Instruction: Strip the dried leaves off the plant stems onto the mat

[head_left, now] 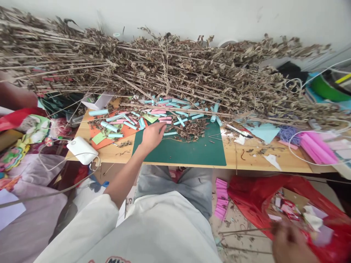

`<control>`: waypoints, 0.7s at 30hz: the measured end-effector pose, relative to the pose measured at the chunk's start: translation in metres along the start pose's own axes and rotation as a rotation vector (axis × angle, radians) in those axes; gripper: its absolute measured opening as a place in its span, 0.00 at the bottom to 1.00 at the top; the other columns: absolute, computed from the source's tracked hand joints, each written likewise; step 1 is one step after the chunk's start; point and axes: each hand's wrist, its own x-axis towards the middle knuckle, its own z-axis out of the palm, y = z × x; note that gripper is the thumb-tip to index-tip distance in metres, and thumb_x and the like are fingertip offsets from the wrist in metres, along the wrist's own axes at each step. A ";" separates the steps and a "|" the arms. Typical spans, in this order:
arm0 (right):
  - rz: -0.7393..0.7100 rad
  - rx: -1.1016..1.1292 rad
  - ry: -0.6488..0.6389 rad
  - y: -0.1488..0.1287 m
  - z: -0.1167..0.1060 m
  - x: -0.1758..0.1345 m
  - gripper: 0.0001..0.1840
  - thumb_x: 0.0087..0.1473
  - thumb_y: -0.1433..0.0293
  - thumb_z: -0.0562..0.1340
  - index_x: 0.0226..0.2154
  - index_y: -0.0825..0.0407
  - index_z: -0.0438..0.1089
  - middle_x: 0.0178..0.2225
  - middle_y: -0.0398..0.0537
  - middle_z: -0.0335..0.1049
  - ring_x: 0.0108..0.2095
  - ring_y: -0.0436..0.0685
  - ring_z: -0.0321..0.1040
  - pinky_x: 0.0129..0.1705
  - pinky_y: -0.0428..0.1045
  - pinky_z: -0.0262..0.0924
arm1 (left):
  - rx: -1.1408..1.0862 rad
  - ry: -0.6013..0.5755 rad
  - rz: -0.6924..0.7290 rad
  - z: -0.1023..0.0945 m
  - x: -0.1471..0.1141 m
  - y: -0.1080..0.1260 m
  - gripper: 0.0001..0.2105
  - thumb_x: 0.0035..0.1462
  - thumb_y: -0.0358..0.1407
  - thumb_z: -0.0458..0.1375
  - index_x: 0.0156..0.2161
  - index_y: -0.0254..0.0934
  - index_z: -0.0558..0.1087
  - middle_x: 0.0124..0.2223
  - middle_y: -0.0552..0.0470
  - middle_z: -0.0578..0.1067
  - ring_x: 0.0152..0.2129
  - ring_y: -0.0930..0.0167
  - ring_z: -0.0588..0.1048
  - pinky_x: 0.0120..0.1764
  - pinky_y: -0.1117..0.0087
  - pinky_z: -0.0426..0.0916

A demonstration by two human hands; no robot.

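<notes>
- Head view: left hand [153, 138] over the back left of the green mat [186, 155], at the near side of the strewn rolls; fingers loosely bent just beside pink rolls [165, 120], with no way to tell whether this grip is empty or closed on something.
- Right hand [292, 243] low at the right, off the surface [123, 157], in front of the red bag [246, 193]; blurred, grip closed on thin stalks [245, 231], with ends pointing leftward above the floor.
- Blue rolls [109, 126] scattered across the back of the mat and over the orange sheet [94, 128], mixed with the pink rolls.
- Leaf crumbs [192, 129] in a loose pile on the mat, right of the left hand.
- Dried plants [175, 73] heaped lengthwise along the back of the surface.
- White device [82, 149] with a cable, at the front left corner.
- On the right part of the surface, blue paper [264, 132], purple string [289, 135] and a pink bundle [318, 148].
- Paper scraps [312, 219] inside the bag; pink strips [221, 199] on the floor to its left.
- At the far left edge, another person's arm [16, 95], blurred.
</notes>
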 end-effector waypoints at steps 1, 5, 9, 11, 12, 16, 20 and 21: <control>0.008 -0.012 -0.042 0.005 0.028 -0.001 0.24 0.59 0.50 0.46 0.24 0.42 0.67 0.25 0.59 0.71 0.27 0.70 0.72 0.27 0.61 0.63 | 0.007 0.007 -0.024 -0.001 0.003 -0.004 0.14 0.66 0.37 0.53 0.50 0.37 0.77 0.47 0.45 0.80 0.43 0.64 0.79 0.46 0.68 0.71; 0.000 0.024 -0.393 0.023 0.116 -0.012 0.20 0.46 0.50 0.50 0.17 0.44 0.63 0.18 0.57 0.71 0.21 0.72 0.71 0.28 0.64 0.66 | 0.029 0.014 -0.062 -0.009 -0.001 -0.018 0.15 0.66 0.37 0.52 0.51 0.37 0.77 0.47 0.46 0.80 0.43 0.64 0.79 0.47 0.67 0.70; -0.046 0.004 -0.582 0.011 0.125 -0.001 0.23 0.40 0.46 0.51 0.10 0.44 0.60 0.12 0.52 0.66 0.18 0.71 0.70 0.26 0.63 0.66 | 0.114 0.010 -0.112 -0.017 -0.013 -0.035 0.15 0.66 0.36 0.51 0.51 0.37 0.76 0.47 0.45 0.80 0.42 0.63 0.79 0.44 0.68 0.69; -0.147 0.084 -0.649 -0.019 0.104 0.014 0.27 0.43 0.43 0.51 0.13 0.44 0.66 0.13 0.50 0.68 0.17 0.68 0.71 0.24 0.60 0.66 | 0.186 0.023 -0.145 -0.021 -0.018 -0.045 0.15 0.66 0.36 0.50 0.52 0.38 0.76 0.46 0.45 0.80 0.42 0.63 0.78 0.42 0.68 0.69; -0.219 0.140 -0.667 -0.040 0.091 0.022 0.27 0.45 0.42 0.52 0.17 0.45 0.70 0.16 0.50 0.71 0.20 0.66 0.72 0.25 0.58 0.66 | 0.224 0.035 -0.166 -0.023 -0.019 -0.050 0.15 0.66 0.36 0.50 0.52 0.39 0.76 0.45 0.44 0.80 0.42 0.62 0.78 0.42 0.68 0.68; -0.449 0.261 -0.483 -0.143 0.037 0.048 0.26 0.51 0.46 0.57 0.34 0.49 0.76 0.31 0.51 0.79 0.30 0.61 0.76 0.34 0.52 0.68 | 0.353 0.104 -0.218 -0.030 -0.011 -0.064 0.16 0.66 0.36 0.49 0.52 0.40 0.75 0.42 0.43 0.78 0.41 0.61 0.76 0.41 0.66 0.66; -0.670 0.347 -0.285 -0.237 0.010 0.056 0.22 0.57 0.51 0.57 0.38 0.50 0.75 0.31 0.47 0.77 0.29 0.55 0.72 0.38 0.49 0.65 | 0.437 0.114 -0.183 -0.032 0.011 -0.073 0.14 0.65 0.36 0.51 0.50 0.41 0.76 0.45 0.42 0.75 0.43 0.60 0.73 0.40 0.64 0.65; -0.711 0.381 -0.256 -0.257 0.009 0.055 0.21 0.58 0.52 0.57 0.39 0.50 0.75 0.31 0.47 0.77 0.28 0.53 0.71 0.38 0.49 0.65 | 0.454 0.109 -0.179 -0.032 0.016 -0.075 0.14 0.64 0.36 0.51 0.48 0.42 0.77 0.45 0.42 0.74 0.43 0.60 0.72 0.39 0.64 0.65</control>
